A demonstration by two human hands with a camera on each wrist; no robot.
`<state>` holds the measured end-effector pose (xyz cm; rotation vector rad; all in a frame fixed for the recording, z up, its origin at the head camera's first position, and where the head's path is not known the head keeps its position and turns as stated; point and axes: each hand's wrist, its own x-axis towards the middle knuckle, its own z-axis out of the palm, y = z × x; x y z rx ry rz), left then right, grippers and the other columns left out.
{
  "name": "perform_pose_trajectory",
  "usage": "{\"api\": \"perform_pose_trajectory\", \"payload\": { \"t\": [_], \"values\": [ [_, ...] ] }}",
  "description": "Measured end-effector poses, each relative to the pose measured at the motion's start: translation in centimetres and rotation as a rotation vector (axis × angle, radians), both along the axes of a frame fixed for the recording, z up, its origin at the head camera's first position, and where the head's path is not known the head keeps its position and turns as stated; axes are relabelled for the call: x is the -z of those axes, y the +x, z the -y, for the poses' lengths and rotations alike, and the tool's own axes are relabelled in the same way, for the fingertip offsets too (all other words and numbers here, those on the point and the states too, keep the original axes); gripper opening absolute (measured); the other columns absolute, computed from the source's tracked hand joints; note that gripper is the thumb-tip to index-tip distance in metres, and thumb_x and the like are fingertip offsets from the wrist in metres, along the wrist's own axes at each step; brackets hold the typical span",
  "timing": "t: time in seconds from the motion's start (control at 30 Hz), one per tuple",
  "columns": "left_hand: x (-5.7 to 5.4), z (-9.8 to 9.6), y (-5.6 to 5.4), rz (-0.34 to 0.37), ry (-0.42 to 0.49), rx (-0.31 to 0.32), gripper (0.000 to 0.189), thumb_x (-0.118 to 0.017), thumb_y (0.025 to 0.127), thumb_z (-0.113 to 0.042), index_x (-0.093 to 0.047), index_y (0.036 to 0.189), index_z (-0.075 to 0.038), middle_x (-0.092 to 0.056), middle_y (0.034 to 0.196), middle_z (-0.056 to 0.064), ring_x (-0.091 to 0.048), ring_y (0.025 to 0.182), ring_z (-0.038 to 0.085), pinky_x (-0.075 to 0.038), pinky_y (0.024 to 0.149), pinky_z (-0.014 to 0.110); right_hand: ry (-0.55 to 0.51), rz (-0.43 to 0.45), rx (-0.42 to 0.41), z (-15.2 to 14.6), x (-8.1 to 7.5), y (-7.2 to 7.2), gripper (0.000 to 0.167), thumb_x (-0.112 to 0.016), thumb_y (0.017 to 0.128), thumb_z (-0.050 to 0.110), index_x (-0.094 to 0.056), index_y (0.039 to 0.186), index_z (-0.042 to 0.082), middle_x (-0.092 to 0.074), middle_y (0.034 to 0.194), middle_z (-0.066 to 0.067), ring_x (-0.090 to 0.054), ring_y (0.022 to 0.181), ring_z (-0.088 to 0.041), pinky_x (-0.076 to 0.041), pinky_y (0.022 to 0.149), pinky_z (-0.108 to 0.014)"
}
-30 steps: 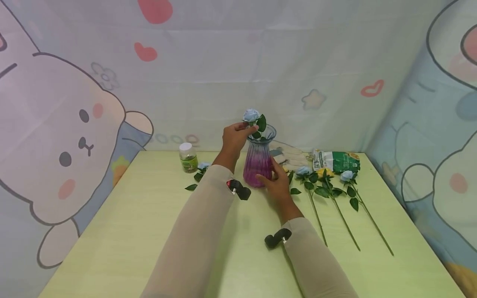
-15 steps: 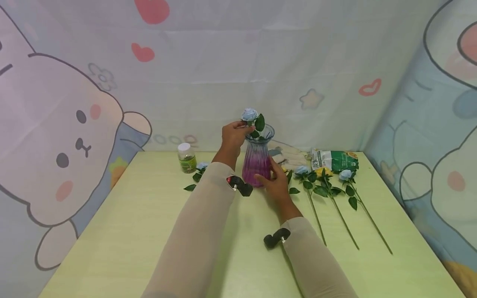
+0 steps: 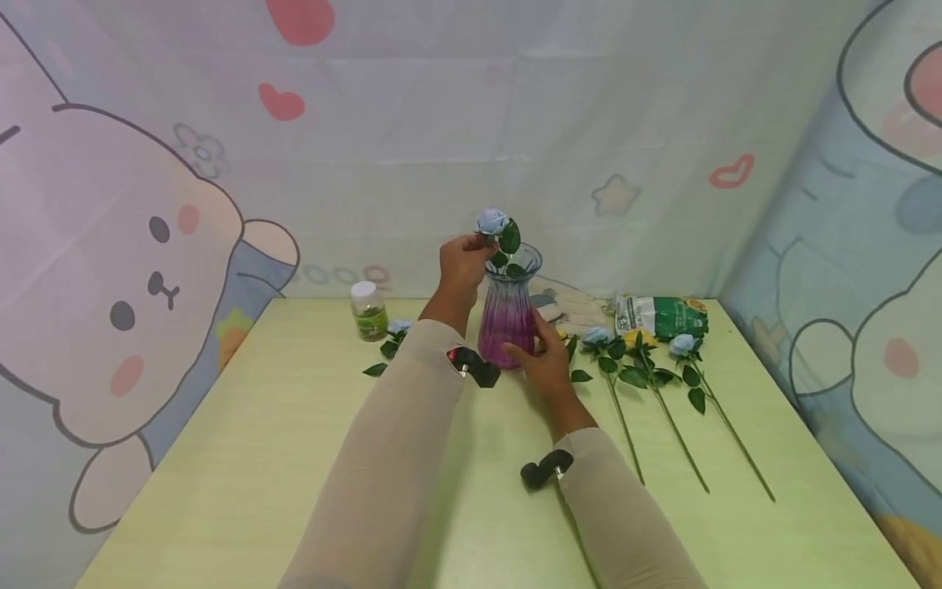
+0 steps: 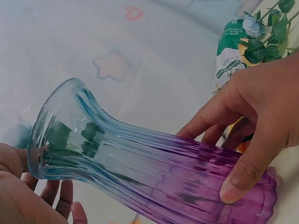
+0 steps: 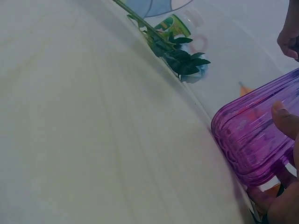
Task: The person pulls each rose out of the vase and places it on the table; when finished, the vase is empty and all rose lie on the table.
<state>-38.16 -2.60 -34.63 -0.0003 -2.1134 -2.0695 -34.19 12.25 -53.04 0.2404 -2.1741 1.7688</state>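
Note:
A ribbed glass vase (image 3: pixel 508 315), clear blue at its flared rim and purple below, stands upright on the table. My right hand (image 3: pixel 546 360) grips its lower part, thumb in front and fingers round the far side, as the left wrist view also shows of the vase (image 4: pixel 159 163). At the rim, my left hand (image 3: pixel 464 266) pinches the stem of a light blue rose (image 3: pixel 491 221) just under the bloom. Green leaves of this rose show at and inside the vase mouth. The lower stem is only dimly seen through the glass.
Right of the vase lie several roses, including a yellow rose (image 3: pixel 639 339) and a blue rose (image 3: pixel 684 346). Behind them are a green and white packet (image 3: pixel 662 317) and pale gloves (image 3: pixel 577 309). A white-lidded jar (image 3: pixel 370 312) stands left, near another blue rose (image 3: pixel 400 327).
The blue rose in my left hand has risen slightly, and its leaves have shifted at the rim. My right hand keeps its grip on the vase.

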Motion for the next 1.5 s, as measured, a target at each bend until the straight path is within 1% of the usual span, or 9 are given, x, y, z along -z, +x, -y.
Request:
{"api": "perform_pose_trajectory", "payload": {
  "t": [0.17,0.37,0.5,0.77,0.9,1.0,1.2,1.37,1.5],
  "values": [
    [-0.6,0.1,-0.1,-0.025,-0.009,-0.002,0.031,-0.067,0.11,-0.017,-0.067,0.132,0.004,-0.063,0.145,0.02,-0.06,0.143,0.036,-0.05,0.122,0.052,0.022,0.008,0.013,0.1,-0.3,0.1,0.09,-0.084,0.098,0.024,-0.034,0.173,0.024,-0.048,0.17,-0.01,-0.046,0.159,-0.033,-0.042,0.13,-0.054],
    [-1.5,0.2,0.1,-0.11,0.036,-0.017,0.023,-0.064,0.111,-0.014,-0.061,0.126,0.003,-0.066,0.133,0.018,-0.063,0.125,0.025,-0.052,0.107,0.04,0.032,0.017,0.024,0.1,-0.2,0.0,0.09,-0.084,0.098,0.025,-0.035,0.173,0.023,-0.048,0.17,-0.01,-0.046,0.16,-0.034,-0.04,0.131,-0.054],
    [-2.0,0.4,0.1,-0.145,0.018,-0.034,0.022,-0.066,0.11,-0.015,-0.063,0.126,0.0,-0.068,0.127,0.013,-0.065,0.12,0.023,-0.053,0.101,0.037,0.02,0.014,0.019,0.1,-0.2,0.1,0.09,-0.085,0.097,0.024,-0.035,0.173,0.02,-0.049,0.17,-0.011,-0.046,0.159,-0.035,-0.04,0.131,-0.055],
    [-2.4,0.9,0.1,-0.177,-0.065,-0.022,0.027,-0.067,0.11,-0.018,-0.072,0.131,-0.002,-0.073,0.131,0.016,-0.071,0.126,0.029,-0.057,0.103,0.04,0.004,0.002,0.002,0.1,-0.1,0.0,0.092,-0.086,0.097,0.023,-0.034,0.173,0.018,-0.048,0.169,-0.012,-0.047,0.158,-0.035,-0.04,0.131,-0.057],
    [-2.6,0.9,0.3,-0.187,-0.073,0.01,0.027,-0.065,0.111,-0.02,-0.07,0.132,-0.003,-0.073,0.132,0.018,-0.073,0.119,0.031,-0.064,0.087,0.036,0.008,-0.002,-0.001,0.1,-0.2,0.0,0.092,-0.085,0.097,0.024,-0.034,0.173,0.016,-0.047,0.171,-0.012,-0.045,0.16,-0.036,-0.039,0.131,-0.057],
    [-2.8,0.8,0.4,-0.191,-0.028,0.05,0.028,-0.065,0.111,-0.019,-0.067,0.135,-0.004,-0.074,0.132,0.021,-0.075,0.112,0.032,-0.068,0.078,0.033,0.006,-0.002,-0.001,0.1,-0.2,0.0,0.091,-0.085,0.097,0.024,-0.034,0.172,0.016,-0.047,0.171,-0.012,-0.045,0.16,-0.035,-0.04,0.131,-0.056],
    [-3.2,0.4,0.8,-0.205,-0.005,0.077,0.028,-0.066,0.111,-0.017,-0.068,0.134,-0.001,-0.075,0.124,0.022,-0.081,0.102,0.035,-0.069,0.082,0.029,-0.001,0.02,-0.007,0.1,-0.4,0.2,0.092,-0.085,0.097,0.025,-0.033,0.173,0.022,-0.047,0.171,-0.009,-0.045,0.16,-0.032,-0.041,0.13,-0.054],
    [-3.3,0.5,0.9,-0.164,-0.004,0.102,0.028,-0.068,0.109,-0.015,-0.071,0.13,0.004,-0.074,0.129,0.023,-0.081,0.111,0.034,-0.068,0.089,0.028,0.004,0.04,-0.002,0.2,-0.4,0.3,0.092,-0.085,0.098,0.028,-0.033,0.173,0.024,-0.044,0.173,-0.007,-0.043,0.162,-0.031,-0.038,0.132,-0.053],
    [-3.4,1.0,1.0,-0.131,-0.031,0.168,0.03,-0.073,0.105,-0.011,-0.073,0.129,0.007,-0.074,0.132,0.024,-0.078,0.121,0.035,-0.064,0.106,0.038,0.002,0.034,-0.006,0.2,-0.5,0.3,0.091,-0.084,0.098,0.027,-0.033,0.173,0.025,-0.044,0.173,-0.007,-0.042,0.162,-0.032,-0.038,0.133,-0.054]
  ]
}}
